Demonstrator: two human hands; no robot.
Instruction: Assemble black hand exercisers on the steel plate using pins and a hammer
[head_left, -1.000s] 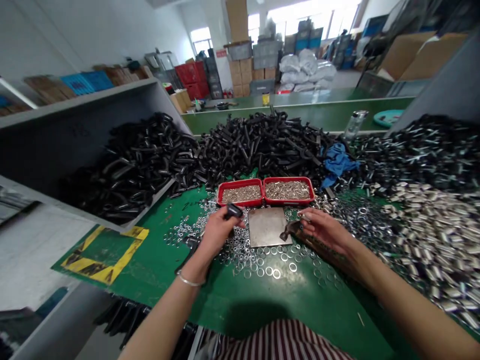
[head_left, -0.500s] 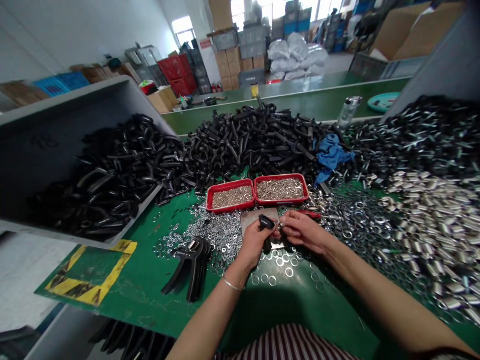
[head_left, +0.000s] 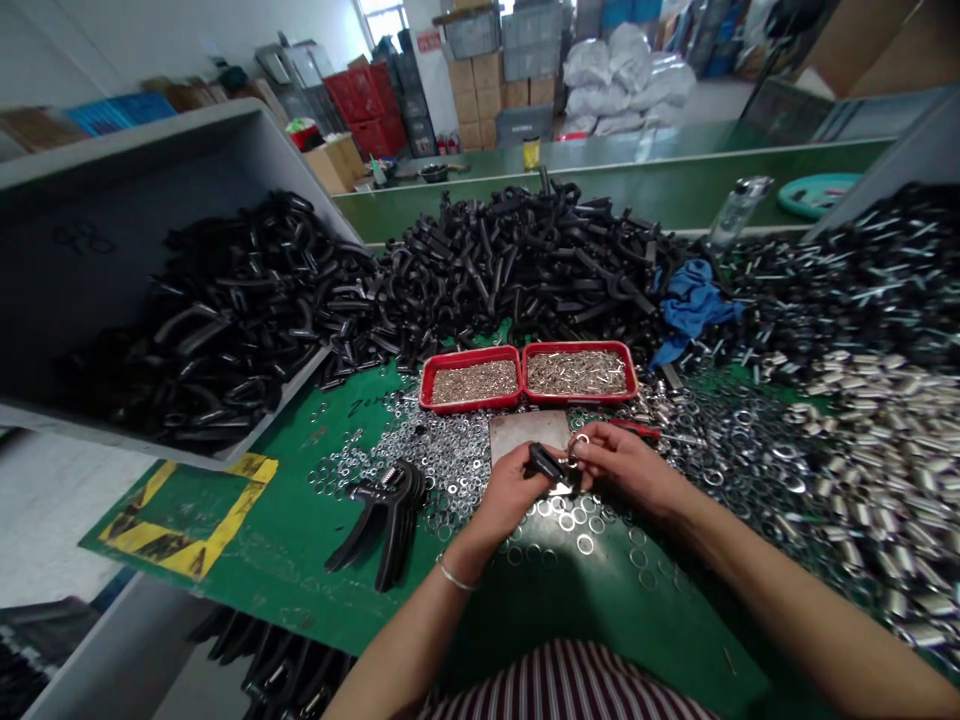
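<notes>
**Small black part [head_left: 547, 463] clenched in left hand [head_left: 510, 492] above steel plate [head_left: 525, 436]**
Right hand [head_left: 621, 462] is held curled just beside it; whether anything is pinched cannot be told.

Left hand [head_left: 510, 492] grips a small black part [head_left: 544, 462] beside the right hand [head_left: 621, 464], over a steel plate [head_left: 529, 434].

A big heap of curved black pieces [head_left: 225, 320] fills a gray bin [head_left: 135, 130] and spills across the bench. Two red trays [head_left: 520, 378] full of tiny silver bits sit side by side, and a blue cloth [head_left: 694, 305] lies near a clear bottle [head_left: 739, 210]. Far back are brown boxes [head_left: 480, 100], white sacks [head_left: 611, 85] and red crates [head_left: 354, 95].
</notes>
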